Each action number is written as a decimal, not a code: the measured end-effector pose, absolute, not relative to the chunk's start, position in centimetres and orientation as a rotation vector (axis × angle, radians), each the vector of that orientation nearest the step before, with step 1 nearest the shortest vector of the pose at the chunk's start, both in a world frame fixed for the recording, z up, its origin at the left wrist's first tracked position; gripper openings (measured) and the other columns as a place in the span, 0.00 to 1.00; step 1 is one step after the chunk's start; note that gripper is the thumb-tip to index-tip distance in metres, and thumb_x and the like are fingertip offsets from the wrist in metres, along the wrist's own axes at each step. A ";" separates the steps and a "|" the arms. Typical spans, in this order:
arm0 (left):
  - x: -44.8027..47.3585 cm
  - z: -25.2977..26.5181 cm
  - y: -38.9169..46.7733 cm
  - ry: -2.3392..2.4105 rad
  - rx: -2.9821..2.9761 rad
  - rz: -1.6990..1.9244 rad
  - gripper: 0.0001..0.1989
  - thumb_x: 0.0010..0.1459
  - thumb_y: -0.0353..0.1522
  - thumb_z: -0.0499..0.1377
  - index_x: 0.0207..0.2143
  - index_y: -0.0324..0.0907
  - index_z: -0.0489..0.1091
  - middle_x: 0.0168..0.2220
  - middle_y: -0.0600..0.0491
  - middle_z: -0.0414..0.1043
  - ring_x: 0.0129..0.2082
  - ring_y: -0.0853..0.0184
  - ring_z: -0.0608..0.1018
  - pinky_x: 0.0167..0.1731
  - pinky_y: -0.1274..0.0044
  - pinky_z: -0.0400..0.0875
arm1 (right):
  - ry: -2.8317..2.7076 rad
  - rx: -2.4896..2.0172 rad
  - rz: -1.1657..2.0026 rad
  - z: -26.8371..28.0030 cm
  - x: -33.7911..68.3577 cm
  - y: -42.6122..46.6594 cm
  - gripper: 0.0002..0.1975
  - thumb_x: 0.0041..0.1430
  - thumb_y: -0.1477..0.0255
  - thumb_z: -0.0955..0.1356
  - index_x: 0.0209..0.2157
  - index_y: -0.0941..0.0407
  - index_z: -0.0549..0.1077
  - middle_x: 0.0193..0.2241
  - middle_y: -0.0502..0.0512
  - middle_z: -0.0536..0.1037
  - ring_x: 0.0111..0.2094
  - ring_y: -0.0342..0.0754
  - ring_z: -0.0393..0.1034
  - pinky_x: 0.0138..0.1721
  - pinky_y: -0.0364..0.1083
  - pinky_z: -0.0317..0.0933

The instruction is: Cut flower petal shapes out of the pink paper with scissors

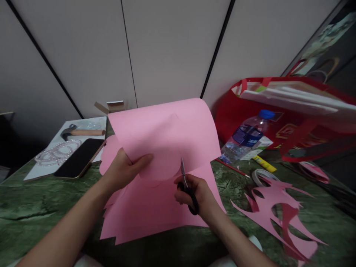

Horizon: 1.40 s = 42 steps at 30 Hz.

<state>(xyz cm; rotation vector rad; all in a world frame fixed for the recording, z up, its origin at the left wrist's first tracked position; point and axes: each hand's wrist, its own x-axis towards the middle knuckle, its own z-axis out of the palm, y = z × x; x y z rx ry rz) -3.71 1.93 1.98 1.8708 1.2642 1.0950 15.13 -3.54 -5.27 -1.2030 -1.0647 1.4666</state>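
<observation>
My left hand (130, 168) grips a large sheet of pink paper (169, 137) by its left side, thumb on top and the other fingers hidden behind it. The sheet is lifted and its far edge curls back. In my right hand (194, 193) are scissors (191, 200) with black handles, their blades pointing away from me at the sheet. A curved cut runs through the paper near the blade tips. Beneath it lie more pink sheets (158, 215), stacked on the green table.
At left are a phone (80, 157), a claw hammer (83, 132) and a beaded string (58, 152). At right stand a water bottle (244, 135) and a red bag (292, 122), near a tape roll (264, 177), a yellow tube (264, 163) and pink paper scraps (267, 215). A wall rises behind.
</observation>
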 end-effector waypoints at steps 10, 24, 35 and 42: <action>-3.9 2.2 2.1 1.261 1.964 1.065 0.13 0.51 0.36 0.57 0.37 0.39 0.70 0.35 0.50 0.76 0.35 0.60 0.76 0.33 0.72 0.73 | -1.183 -1.091 1.517 -4.0 15.5 -3.9 0.13 0.44 0.67 0.70 0.32 0.59 0.70 0.15 0.43 0.65 0.18 0.41 0.64 0.22 0.43 0.58; -4.6 1.6 2.7 1.166 1.641 1.108 0.16 0.49 0.36 0.61 0.41 0.40 0.70 0.39 0.47 0.75 0.38 0.57 0.76 0.35 0.68 0.73 | -1.215 -0.879 1.645 -4.4 15.9 -3.9 0.30 0.47 0.74 0.71 0.52 0.52 0.59 0.22 0.44 0.67 0.22 0.40 0.62 0.25 0.42 0.57; -4.5 1.6 2.8 1.071 1.521 1.142 0.18 0.49 0.35 0.61 0.43 0.40 0.69 0.42 0.46 0.74 0.38 0.58 0.76 0.35 0.69 0.74 | -1.215 -0.891 1.656 -4.2 16.1 -3.9 0.33 0.45 0.73 0.72 0.54 0.50 0.57 0.23 0.45 0.67 0.23 0.39 0.60 0.25 0.41 0.55; -4.4 1.6 2.5 1.077 1.612 1.051 0.17 0.49 0.34 0.61 0.43 0.43 0.69 0.40 0.49 0.75 0.37 0.60 0.77 0.34 0.72 0.74 | -1.207 -0.912 1.618 -4.0 16.1 -3.8 0.33 0.41 0.72 0.73 0.50 0.54 0.59 0.22 0.45 0.66 0.23 0.40 0.59 0.24 0.41 0.54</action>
